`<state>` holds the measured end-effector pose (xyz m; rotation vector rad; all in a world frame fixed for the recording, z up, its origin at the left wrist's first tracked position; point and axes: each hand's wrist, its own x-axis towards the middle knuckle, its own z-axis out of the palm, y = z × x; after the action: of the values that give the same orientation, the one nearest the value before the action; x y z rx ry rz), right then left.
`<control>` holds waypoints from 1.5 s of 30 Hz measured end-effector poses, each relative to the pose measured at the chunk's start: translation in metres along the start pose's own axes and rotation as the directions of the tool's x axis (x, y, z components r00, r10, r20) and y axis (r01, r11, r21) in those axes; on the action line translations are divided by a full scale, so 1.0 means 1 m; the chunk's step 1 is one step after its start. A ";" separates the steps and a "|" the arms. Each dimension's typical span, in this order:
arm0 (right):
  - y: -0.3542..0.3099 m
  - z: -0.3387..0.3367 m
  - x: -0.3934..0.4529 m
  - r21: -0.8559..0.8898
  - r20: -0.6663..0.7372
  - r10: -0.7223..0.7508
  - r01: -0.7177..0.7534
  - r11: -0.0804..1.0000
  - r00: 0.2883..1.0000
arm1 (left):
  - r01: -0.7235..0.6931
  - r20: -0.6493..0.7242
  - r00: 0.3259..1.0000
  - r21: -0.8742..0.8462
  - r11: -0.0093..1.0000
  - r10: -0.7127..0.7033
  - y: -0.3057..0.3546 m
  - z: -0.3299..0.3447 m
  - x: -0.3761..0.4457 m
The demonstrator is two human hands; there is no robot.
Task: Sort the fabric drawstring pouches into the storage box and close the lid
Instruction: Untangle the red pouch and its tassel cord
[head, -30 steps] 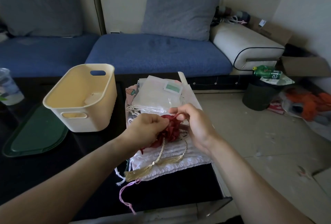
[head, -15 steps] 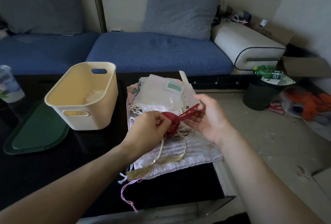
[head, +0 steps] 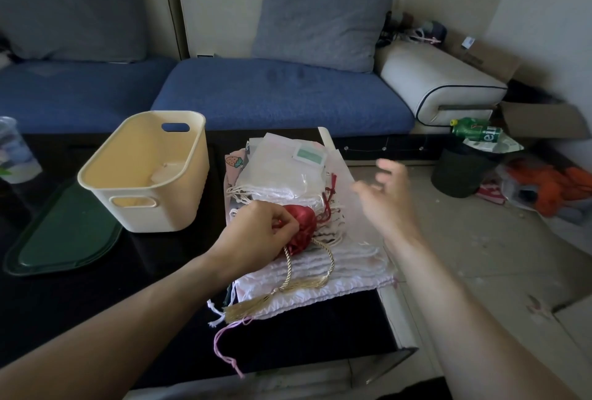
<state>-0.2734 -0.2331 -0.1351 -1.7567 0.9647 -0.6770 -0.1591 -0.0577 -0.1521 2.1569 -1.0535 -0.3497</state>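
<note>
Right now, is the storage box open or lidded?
Open: the cream storage box shows its bare inside, and the green lid lies flat beside it.

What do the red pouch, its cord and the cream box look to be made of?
Red pouch, held by the left hand: probably satin-like fabric; it shows a soft sheen and gathers.
Cord: twisted gold rope ending in a fringed tassel, likely silky thread.
Cream box: seemingly moulded plastic, smooth matte walls with cut-out handles.

The only lettering I can partly read is the white "ei" on the green bottle (head: pixel 477 132) lying atop the dark bin (head: pixel 461 172). The green-and-white label (head: pixel 309 155) on my pile of pouches (head: pixel 288 175) is too blurred to read.
</note>
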 end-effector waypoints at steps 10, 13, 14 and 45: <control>0.011 0.023 -0.017 -0.231 0.558 -0.316 0.509 0.829 0.768 | -0.026 -0.031 0.999 -0.003 1.000 0.026 -0.006 -0.007 0.004; 0.010 0.022 -0.014 -0.213 0.539 -0.310 0.483 0.849 0.783 | -0.033 -0.073 0.997 -0.013 0.999 0.032 -0.009 -0.011 0.006; 0.009 0.022 -0.016 -0.185 0.549 -0.308 0.472 0.862 0.777 | -0.033 -0.079 0.996 -0.015 0.999 0.032 -0.010 -0.012 0.007; 0.006 0.017 -0.020 -0.059 0.544 -0.206 0.282 0.958 0.813 | 0.358 0.101 0.932 -0.421 0.833 -0.349 -0.007 -0.032 0.014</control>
<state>-0.2722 -0.2093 -0.1466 -2.0613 0.4065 -0.2429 -0.1303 -0.0506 -0.1334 1.9258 -0.5076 -0.7103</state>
